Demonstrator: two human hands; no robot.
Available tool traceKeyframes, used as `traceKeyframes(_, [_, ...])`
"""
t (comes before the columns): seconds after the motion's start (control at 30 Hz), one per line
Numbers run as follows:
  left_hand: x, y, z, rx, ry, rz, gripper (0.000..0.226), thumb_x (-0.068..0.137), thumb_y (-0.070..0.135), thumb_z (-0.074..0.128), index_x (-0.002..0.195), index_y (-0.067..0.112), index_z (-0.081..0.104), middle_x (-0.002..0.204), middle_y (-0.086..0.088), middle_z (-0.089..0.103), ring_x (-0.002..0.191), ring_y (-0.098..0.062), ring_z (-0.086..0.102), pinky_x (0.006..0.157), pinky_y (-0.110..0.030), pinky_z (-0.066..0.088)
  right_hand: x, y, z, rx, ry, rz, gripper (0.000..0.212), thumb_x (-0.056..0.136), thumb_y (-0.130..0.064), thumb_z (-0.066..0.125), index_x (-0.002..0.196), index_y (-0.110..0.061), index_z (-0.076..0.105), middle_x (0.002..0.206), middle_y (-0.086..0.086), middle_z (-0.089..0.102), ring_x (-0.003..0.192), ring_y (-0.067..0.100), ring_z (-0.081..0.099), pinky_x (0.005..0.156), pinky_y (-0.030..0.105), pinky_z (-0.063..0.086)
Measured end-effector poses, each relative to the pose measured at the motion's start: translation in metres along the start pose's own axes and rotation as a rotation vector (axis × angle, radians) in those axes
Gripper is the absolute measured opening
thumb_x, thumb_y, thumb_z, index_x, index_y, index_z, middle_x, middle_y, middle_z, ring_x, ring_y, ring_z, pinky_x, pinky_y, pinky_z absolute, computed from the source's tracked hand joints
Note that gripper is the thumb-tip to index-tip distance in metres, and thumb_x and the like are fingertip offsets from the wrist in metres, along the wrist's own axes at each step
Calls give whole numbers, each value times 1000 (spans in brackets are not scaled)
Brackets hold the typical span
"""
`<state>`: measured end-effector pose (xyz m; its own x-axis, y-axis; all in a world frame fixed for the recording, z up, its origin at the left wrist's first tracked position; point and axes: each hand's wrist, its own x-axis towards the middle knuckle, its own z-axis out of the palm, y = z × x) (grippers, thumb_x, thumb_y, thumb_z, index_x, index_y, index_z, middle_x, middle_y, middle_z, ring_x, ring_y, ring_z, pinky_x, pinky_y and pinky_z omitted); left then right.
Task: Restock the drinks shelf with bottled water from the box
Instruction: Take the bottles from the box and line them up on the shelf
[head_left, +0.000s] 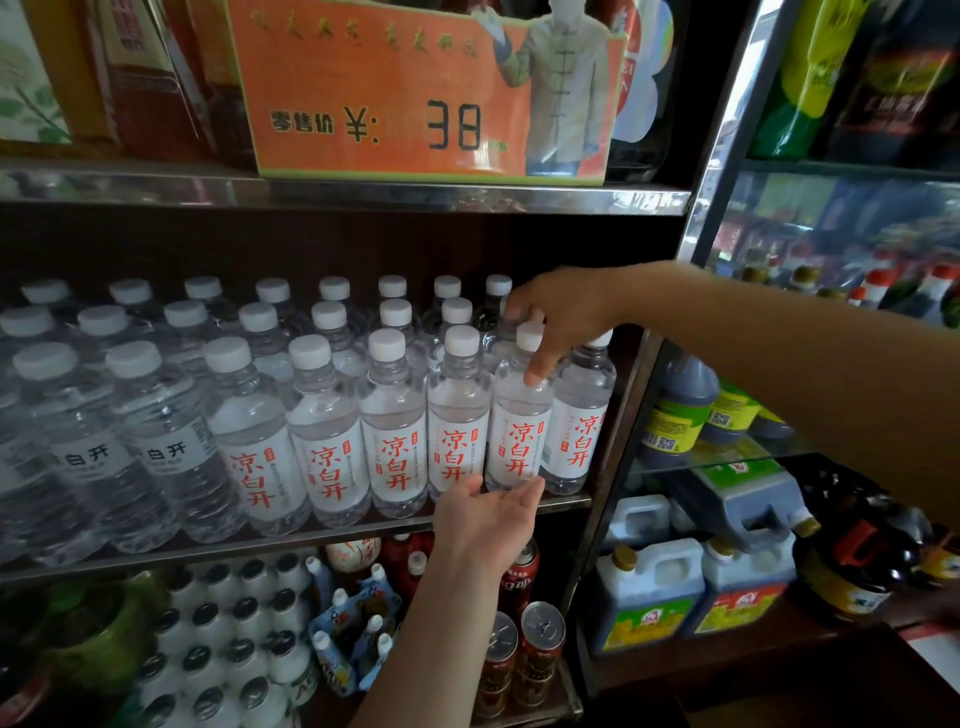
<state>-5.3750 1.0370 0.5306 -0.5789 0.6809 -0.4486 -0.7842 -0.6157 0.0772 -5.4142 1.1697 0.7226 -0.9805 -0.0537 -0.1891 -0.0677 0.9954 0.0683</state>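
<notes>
The water bottle (519, 415) you're handling stands upright in the front row of the drinks shelf (291, 540), second from the right end (red lettering on its label). Your right hand (561, 317) grips its neck from above, fingers (537, 371) wrapped around it under the cap. Your left hand (488, 512) lies open, palm up, at the bottle's base by the shelf edge.

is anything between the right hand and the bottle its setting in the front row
No. The right hand is already on the bottle, fingers over its cap and shoulder. The bottle stands at the shelf edge between two others. The left hand waits open below its base.
</notes>
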Motion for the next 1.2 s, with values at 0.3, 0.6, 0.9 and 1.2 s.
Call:
traceKeyframes(0.3, [-1, -3, 5, 82, -44, 33, 47, 101, 24, 31, 118, -18, 41, 133, -35, 46, 136, -39, 35, 116, -46, 26, -14, 23, 5, -421, -101, 155, 79, 61, -55, 81, 124, -13, 58, 116, 6, 62, 104, 26, 59, 82, 31, 51])
traceKeyframes(0.6, [10, 0, -2, 100, -14, 18, 62, 99, 32, 33, 139, -15, 26, 143, -35, 35, 140, -38, 29, 118, -45, 22, -13, 25, 17, -467, -22, 106, 75, 61, -58, 80, 115, -11, 59, 101, 5, 55, 93, 26, 57, 72, 30, 45])
traceKeyframes(0.9, [-3, -8, 4, 259, 79, 152, 60, 98, 29, 42, 134, -19, 33, 140, -35, 38, 139, -38, 31, 113, -37, 33, -22, 20, 20, -534, 14, 93, 61, 62, -63, 76, 101, -18, 59, 94, -2, 55, 97, 22, 56, 89, 32, 42])
traceKeyframes(1.2, [-42, 8, -10, 175, 12, 55, 73, 95, 29, 40, 146, -9, 5, 152, -31, 18, 144, -37, 18, 119, -45, 14, -35, 15, 23, -539, 155, 134, 88, 64, -62, 72, 140, -27, 42, 136, 1, 49, 123, 24, 48, 103, 41, 32])
